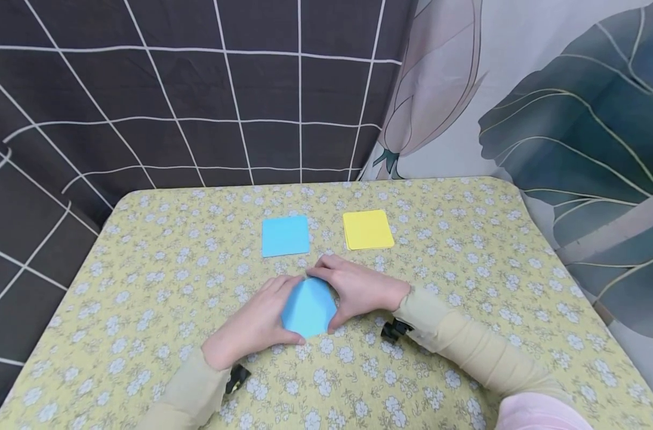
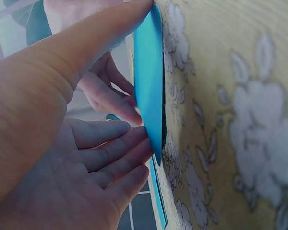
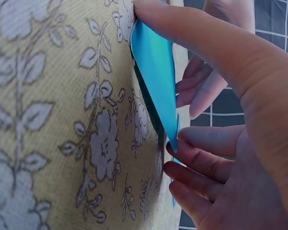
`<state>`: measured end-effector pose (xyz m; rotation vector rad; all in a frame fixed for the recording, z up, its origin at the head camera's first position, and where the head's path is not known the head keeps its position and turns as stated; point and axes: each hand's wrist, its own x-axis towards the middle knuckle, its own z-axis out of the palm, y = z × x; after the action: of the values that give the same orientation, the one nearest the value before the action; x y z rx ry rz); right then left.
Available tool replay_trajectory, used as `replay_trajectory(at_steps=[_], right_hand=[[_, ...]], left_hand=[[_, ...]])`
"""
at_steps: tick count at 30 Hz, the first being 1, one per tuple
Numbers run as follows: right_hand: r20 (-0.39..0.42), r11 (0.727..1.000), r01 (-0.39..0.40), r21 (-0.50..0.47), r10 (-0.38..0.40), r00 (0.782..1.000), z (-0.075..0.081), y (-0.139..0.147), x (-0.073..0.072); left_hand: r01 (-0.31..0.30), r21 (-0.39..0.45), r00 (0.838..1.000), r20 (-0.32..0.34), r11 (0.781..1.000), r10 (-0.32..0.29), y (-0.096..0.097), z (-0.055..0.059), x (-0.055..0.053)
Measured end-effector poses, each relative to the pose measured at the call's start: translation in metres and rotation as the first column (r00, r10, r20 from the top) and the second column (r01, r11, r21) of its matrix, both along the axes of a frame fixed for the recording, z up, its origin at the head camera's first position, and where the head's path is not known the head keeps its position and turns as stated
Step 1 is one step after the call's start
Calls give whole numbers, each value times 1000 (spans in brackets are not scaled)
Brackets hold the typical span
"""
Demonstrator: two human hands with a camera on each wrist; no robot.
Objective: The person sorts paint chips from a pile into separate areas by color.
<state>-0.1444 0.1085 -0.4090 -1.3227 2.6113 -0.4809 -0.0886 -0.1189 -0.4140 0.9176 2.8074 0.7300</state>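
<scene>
A light blue paper card [image 1: 308, 307] lies between my two hands, turned with its corners toward them and close over the flowered cloth. My left hand [image 1: 255, 325] grips its left side, thumb at the near edge and fingers at the far edge. On the other side my right hand [image 1: 361, 291] holds it the same way, with the thumb near and the fingertips at the far corner. In the left wrist view the card [image 2: 150, 72] looks slightly bowed. The right wrist view shows dark shade under the card's lifted edge [image 3: 156, 81].
Behind my hands lie a blue card [image 1: 285, 236] on the left and a small stack of yellow cards [image 1: 368, 229] on the right. The flowered tablecloth [image 1: 144, 334] covers the table. A dark grid curtain [image 1: 262, 89] hangs past its far edge.
</scene>
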Motion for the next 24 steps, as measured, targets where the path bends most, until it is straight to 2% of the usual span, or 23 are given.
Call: replay_trajectory(at_steps=[8,16,24], right_hand=[[-11,1000,-21,-15,21,1000,-1,2,1],[3,999,-2,-45,2,1000,0,4,-3],[-27,994,33,-101,-36,999,7,7,-13]], left_hand=[[9,1,1000,-12,1000,-9,0,-1,-1],[-9,-21,999,-40,1000,9,-1,1,-3],[-51,10,996,-70,999,52,-5,5,-13]])
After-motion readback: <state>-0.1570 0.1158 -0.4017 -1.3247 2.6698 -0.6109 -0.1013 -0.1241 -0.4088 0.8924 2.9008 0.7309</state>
